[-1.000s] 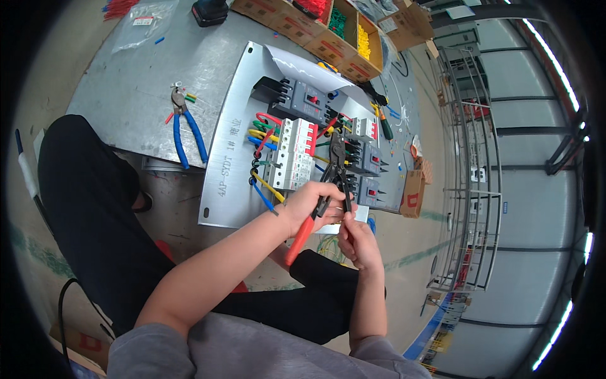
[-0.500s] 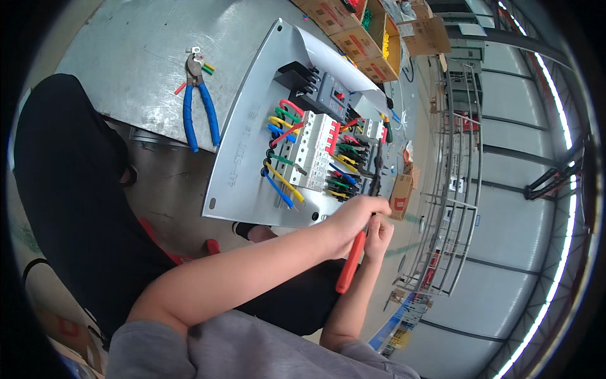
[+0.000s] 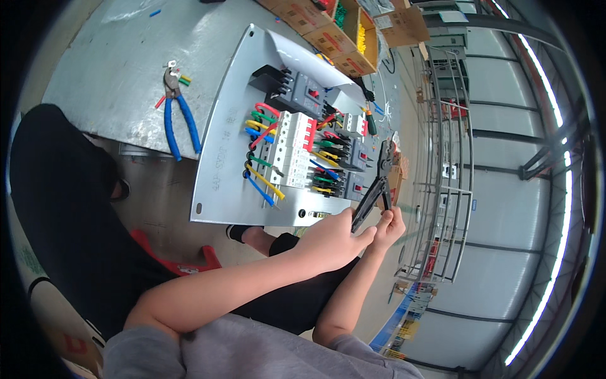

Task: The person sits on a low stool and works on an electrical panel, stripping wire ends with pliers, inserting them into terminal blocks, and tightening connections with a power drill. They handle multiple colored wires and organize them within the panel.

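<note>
In front of me a black crimping tool is held up at the near right corner of the grey metal panel, its handle arms spread apart. My left hand is closed around one of its arms. My right hand is closed at the lower end of the other arm; the grips are hidden by my hands. On the panel sit a large dark breaker, a row of white breakers and smaller dark breakers. Red, green, yellow and blue wires stick out from the row, some with bare ends.
Blue-handled cutters lie on the metal table beside short wire scraps. Cardboard boxes with coloured parts stand at the back. A green-handled screwdriver lies beyond the panel. A red stool shows below, a metal rack at right.
The crimping tool's handle arms have come apart, and its head has risen into view. My hands have moved apart. The red grip seen before is now hidden. The whole view has shifted slightly.
</note>
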### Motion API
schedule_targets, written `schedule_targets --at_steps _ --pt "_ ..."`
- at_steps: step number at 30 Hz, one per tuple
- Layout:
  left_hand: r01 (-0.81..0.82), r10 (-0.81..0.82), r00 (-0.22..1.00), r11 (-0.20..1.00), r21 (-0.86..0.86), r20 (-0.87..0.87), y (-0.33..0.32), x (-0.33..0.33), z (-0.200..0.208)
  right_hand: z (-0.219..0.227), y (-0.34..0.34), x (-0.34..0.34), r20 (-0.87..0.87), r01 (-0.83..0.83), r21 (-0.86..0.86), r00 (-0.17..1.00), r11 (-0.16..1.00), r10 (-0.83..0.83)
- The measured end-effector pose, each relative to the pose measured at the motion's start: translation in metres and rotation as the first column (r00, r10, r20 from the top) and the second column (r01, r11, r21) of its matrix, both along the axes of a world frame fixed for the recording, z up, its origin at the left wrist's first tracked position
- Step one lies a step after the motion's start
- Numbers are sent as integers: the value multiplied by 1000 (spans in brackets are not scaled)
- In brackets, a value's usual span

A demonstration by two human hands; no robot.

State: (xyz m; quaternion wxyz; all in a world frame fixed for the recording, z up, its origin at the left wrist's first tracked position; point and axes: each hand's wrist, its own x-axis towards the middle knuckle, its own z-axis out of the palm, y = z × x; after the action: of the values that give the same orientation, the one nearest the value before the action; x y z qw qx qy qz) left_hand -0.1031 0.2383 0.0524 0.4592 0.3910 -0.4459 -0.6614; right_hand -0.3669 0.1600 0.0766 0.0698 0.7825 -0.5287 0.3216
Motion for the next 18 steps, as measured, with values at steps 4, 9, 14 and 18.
schedule_targets --at_steps 4,9,14,18 --pt "155 -149 987 983 -96 68 -7 35 20 4 8 -8 100 10 -118 995 993 2" --pt "-177 476 750 813 -555 459 -62 82 26 39 21 -48 253 116 -270 966 956 -46" --pt "245 308 527 837 -489 792 -134 77 23 42 34 -87 551 179 -188 833 966 -47" --pt "292 199 561 861 -417 804 -159 63 -6 36 47 -99 638 209 -176 769 962 -51"
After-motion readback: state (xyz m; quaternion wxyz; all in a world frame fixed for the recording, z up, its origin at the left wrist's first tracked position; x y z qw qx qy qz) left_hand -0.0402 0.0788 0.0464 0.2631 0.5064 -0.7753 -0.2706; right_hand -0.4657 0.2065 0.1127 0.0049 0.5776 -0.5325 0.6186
